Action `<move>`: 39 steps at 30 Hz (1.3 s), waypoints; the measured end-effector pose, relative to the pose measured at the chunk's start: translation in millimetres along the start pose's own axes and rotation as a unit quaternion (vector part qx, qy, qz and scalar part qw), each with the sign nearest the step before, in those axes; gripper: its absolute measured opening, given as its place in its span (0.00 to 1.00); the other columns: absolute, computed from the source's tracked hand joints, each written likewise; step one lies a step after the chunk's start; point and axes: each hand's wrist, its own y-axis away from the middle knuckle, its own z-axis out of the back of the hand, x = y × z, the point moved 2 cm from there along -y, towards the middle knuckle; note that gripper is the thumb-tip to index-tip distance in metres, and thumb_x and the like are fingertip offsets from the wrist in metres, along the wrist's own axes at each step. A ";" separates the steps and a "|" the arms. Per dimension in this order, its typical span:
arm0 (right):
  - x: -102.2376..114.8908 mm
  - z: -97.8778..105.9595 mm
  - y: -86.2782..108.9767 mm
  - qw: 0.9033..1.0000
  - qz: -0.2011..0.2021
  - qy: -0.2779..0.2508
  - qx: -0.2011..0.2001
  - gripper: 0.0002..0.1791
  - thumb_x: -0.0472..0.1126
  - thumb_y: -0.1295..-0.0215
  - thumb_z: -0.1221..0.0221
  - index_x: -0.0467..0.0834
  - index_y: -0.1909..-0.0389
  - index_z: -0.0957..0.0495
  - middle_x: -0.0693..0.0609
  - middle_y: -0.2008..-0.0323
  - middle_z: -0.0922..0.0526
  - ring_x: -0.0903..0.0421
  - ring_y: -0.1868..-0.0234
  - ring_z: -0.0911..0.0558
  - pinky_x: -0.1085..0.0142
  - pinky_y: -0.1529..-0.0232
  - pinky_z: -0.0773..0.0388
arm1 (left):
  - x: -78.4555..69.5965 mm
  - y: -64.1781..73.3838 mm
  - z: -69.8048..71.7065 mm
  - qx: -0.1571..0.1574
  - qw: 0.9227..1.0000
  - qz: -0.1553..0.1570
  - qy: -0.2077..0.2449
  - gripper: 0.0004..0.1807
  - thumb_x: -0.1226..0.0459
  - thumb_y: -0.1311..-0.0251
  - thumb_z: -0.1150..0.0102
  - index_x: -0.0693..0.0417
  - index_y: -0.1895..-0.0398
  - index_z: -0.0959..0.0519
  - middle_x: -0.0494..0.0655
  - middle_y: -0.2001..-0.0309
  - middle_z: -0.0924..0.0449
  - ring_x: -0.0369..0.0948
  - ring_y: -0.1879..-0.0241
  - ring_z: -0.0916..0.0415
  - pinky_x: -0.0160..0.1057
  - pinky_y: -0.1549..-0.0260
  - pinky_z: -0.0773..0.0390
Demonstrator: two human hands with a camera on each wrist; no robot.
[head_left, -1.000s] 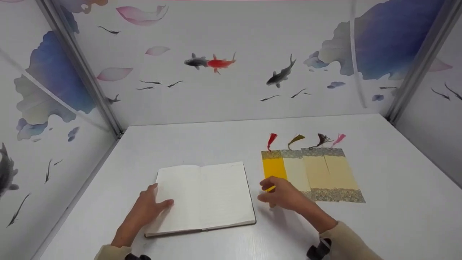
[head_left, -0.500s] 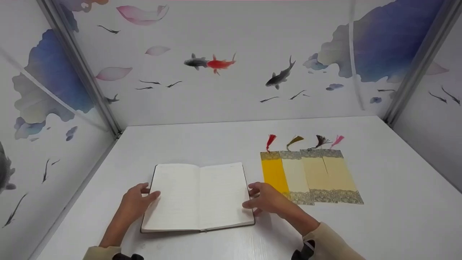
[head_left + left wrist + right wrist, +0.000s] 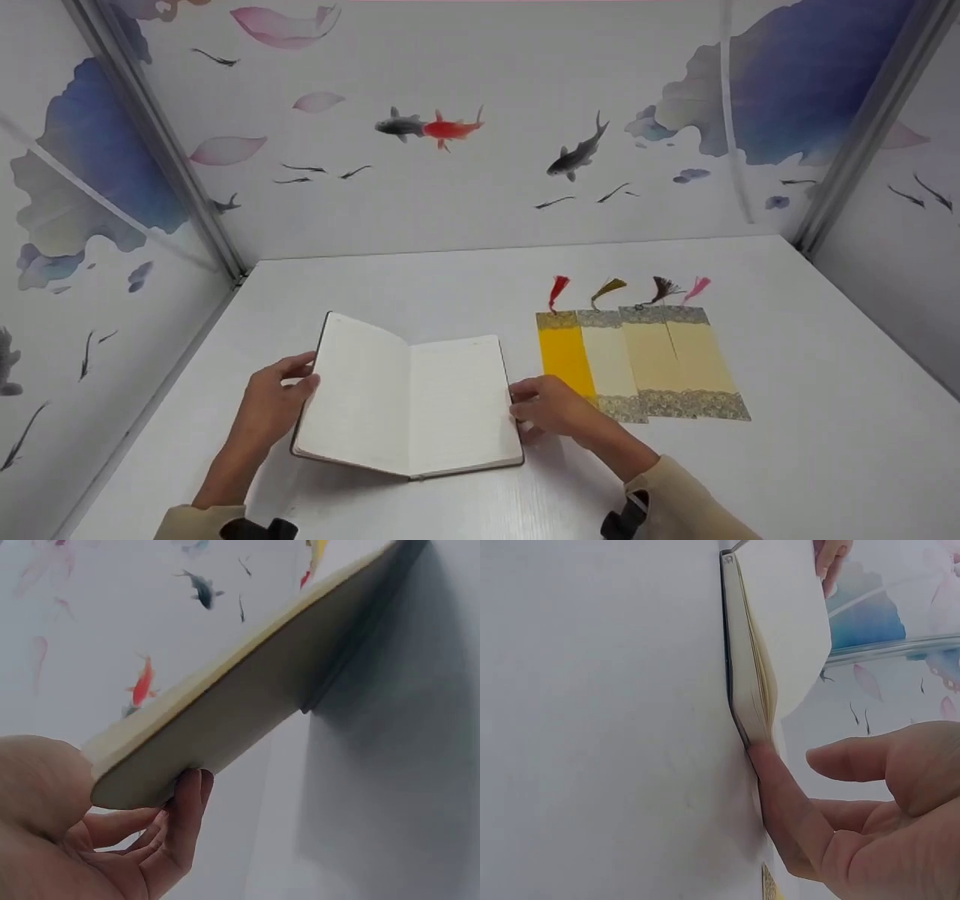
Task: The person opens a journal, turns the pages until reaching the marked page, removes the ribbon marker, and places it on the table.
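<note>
An open notebook with blank pages lies on the white table, its left half tilted up. My left hand grips the raised left edge, thumb on the page side. Seen from below in the left wrist view, the cover rests on the curled fingers. At the right edge of the notebook is my right hand. In the right wrist view a fingertip touches the edge by the page block, while the thumb stands apart from the pages.
Several tasselled bookmarks lie side by side right of the notebook, the yellow bookmark close behind my right hand. White panels printed with fish and petals stand around the table.
My left hand has moved from the left page to the outer edge and lifted that half. My right hand has come left from beside the yellow bookmark to the notebook's right edge.
</note>
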 end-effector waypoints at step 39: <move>-5.0 9.2 -0.1 0.995 0.017 -0.096 0.029 0.28 0.50 0.24 0.46 0.35 0.34 0.27 0.40 0.44 0.16 0.49 0.52 0.13 0.56 0.51 0.14 | -38.3 11.2 -117.6 0.284 0.943 -0.152 -0.081 0.45 0.52 0.37 0.34 0.55 0.22 0.44 0.62 0.19 0.59 0.64 0.20 0.63 0.65 0.26 0.49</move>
